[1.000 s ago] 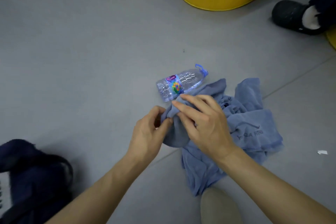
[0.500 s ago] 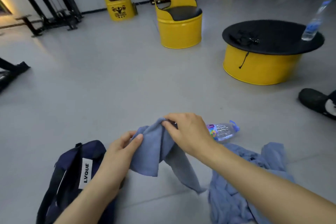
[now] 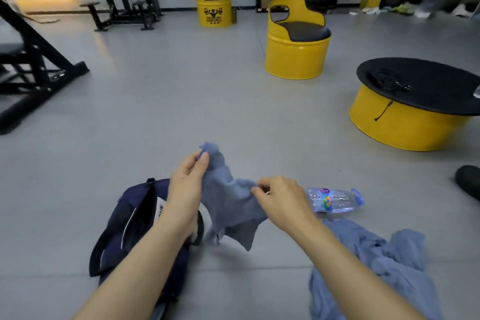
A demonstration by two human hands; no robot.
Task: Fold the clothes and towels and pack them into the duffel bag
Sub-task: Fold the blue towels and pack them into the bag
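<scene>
Small blue terry towel (image 3: pixel 228 205) held up, slanting.
Left hand (image 3: pixel 185 184) pinches its upper corner; right hand (image 3: pixel 279 199) pinches the lower edge.

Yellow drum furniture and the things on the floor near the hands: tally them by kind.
Yellow drum pieces: 3 (stool, chair, table)
Blue cloths: 2 (towel held up, garment on floor)
Duffel bag: 1
Water bottle: 1
Total: 7
</scene>
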